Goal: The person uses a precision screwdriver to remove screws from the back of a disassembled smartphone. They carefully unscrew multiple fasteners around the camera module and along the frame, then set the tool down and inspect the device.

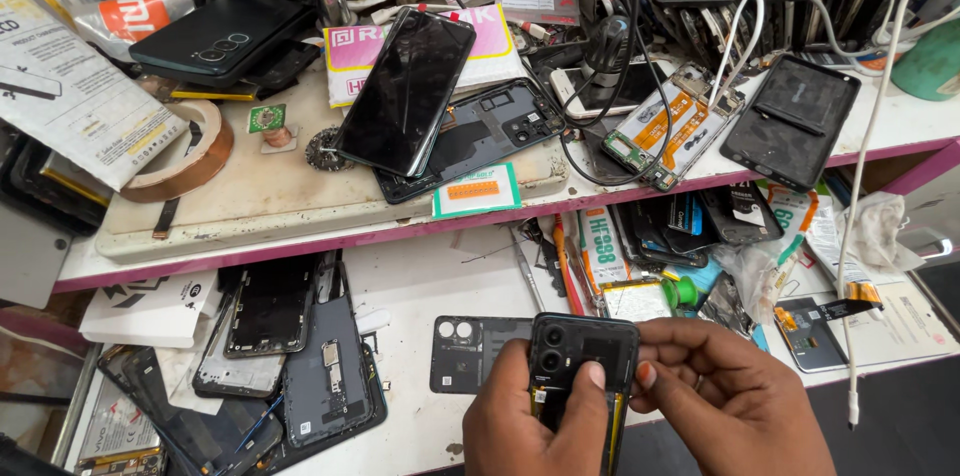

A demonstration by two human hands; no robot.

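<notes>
both hands are low over the desk (420, 281) edge, closed around a black phone (583, 356) with its back off. the left hand (535, 421) wraps the lower body from the left, thumb pressed on the camera block at the top. the right hand (725, 396) pinches the phone's right edge with curled fingers (690, 336) and thumb. a yellow strip shows along the phone's right side.

just left of the phone a loose back cover (465, 354) with two camera holes lies flat on the desk. further left of the phone sits a heap of opened phone frames (300, 356). above the phone, on a raised shelf (300, 236), a dark screen (405, 91) leans across a grey housing (495, 131), and right of the phone a white cable (850, 336) hangs down.
</notes>
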